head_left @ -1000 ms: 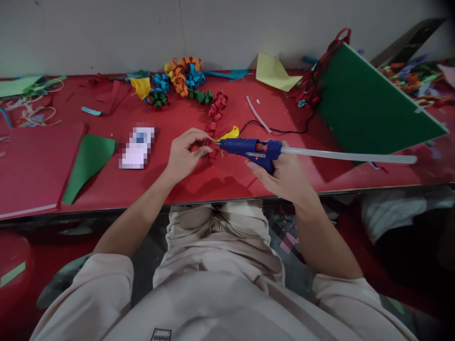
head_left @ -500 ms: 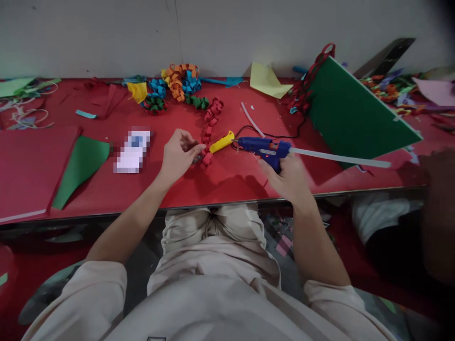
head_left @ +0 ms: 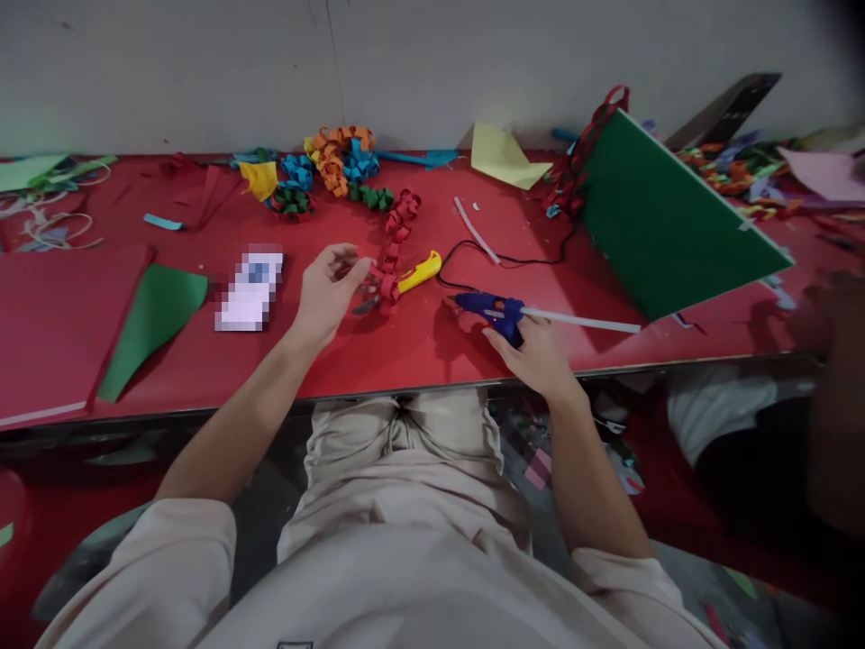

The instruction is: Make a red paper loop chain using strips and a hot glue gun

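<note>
My left hand (head_left: 330, 287) pinches the near end of a red paper chain (head_left: 396, 236) made of folded loops. A strip of it shows at my fingertips, partly hidden by them. Beside that end lies a yellow-handled cutter (head_left: 420, 272), and a dark metal piece (head_left: 367, 305) shows just right of my left hand. My right hand (head_left: 541, 353) is wrapped around a blue glue gun (head_left: 487, 311), low over the table with its nozzle pointing left. A long translucent glue stick (head_left: 585, 321) juts from its back.
A phone (head_left: 250, 293) and green paper (head_left: 159, 315) lie on the left. Multicoloured paper chains (head_left: 338, 162) are at the back. A green board (head_left: 676, 216) leans at right, near a black cable (head_left: 541, 261) and loose glue stick (head_left: 477, 230). Another person's arm (head_left: 838, 406) is far right.
My right hand has brought the glue gun down and toward me, away from the cutter. My left hand has shifted slightly left, drawing back a little from the chain's loops.
</note>
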Motion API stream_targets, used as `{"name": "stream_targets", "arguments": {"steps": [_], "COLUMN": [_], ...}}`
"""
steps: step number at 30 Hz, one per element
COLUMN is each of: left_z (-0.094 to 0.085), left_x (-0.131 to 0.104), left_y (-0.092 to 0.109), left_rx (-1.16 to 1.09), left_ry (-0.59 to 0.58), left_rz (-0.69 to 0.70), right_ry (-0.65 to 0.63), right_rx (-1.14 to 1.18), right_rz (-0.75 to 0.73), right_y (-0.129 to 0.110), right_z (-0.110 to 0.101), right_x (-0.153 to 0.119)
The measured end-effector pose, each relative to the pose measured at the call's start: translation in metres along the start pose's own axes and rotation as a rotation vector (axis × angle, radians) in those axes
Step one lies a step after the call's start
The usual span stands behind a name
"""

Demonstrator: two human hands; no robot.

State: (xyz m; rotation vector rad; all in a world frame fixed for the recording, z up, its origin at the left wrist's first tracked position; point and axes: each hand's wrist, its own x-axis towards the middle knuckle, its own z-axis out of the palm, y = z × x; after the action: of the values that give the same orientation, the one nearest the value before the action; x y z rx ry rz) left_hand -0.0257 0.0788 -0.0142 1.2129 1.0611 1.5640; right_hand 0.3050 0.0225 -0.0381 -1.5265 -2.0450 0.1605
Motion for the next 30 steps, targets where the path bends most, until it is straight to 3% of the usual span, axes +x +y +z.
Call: {"name": "stream_targets", "arguments": {"steps": [2,5,6,8,9,11,16,21,25,30], "left_z": [-0.002,-0.003,-0.003,-0.001,-0.001,0.0,0.0,0.003,0.003,0.001], "left_x": [0.0,-0.001,-0.001,-0.003,-0.003,-0.005,-0.012,-0.016,-0.019,-0.02], "left_y": [-0.001,0.0,0.001,0.002,0.003,0.005,0.005,0.01,0.014,0.012], "left_rx": [-0.039,-0.125,-0.158,-0.219,-0.243,-0.276,-0.214,-0.139,-0.134,0.097], "left_ry": [-0.035,-0.07,-0.081,-0.108,-0.123,-0.143,-0.161,-0.114,-0.134,-0.161], "left_rz": [-0.038,-0.097,-0.117,-0.155,-0.176,-0.217,-0.224,-0.173,-0.136,0.112], "right_ry": [0.261,0.86,0.807,0.497,0.403,0.336,0.362,0.388,0.294,0.321], "right_rx": [-0.027,0.059,0.123,0.269,0.35,0.559,0.758,0.684,0.56,0.519], "right_rz": [0.019,0.037,-0.007,-0.093,-0.029,0.058,0.122,0.082,0.007,-0.01], "right_y": [-0.004,-0.033,-0.049,-0.083,-0.1,-0.127,-0.149,-0.151,-0.153,-0.152], "right_z": [0.001,0.009,0.014,0.025,0.031,0.042,0.061,0.06,0.057,0.057], "right_x": [-0.013,-0.033,-0.036,-0.03,-0.021,0.005,0.052,0.048,0.044,0.05]}}
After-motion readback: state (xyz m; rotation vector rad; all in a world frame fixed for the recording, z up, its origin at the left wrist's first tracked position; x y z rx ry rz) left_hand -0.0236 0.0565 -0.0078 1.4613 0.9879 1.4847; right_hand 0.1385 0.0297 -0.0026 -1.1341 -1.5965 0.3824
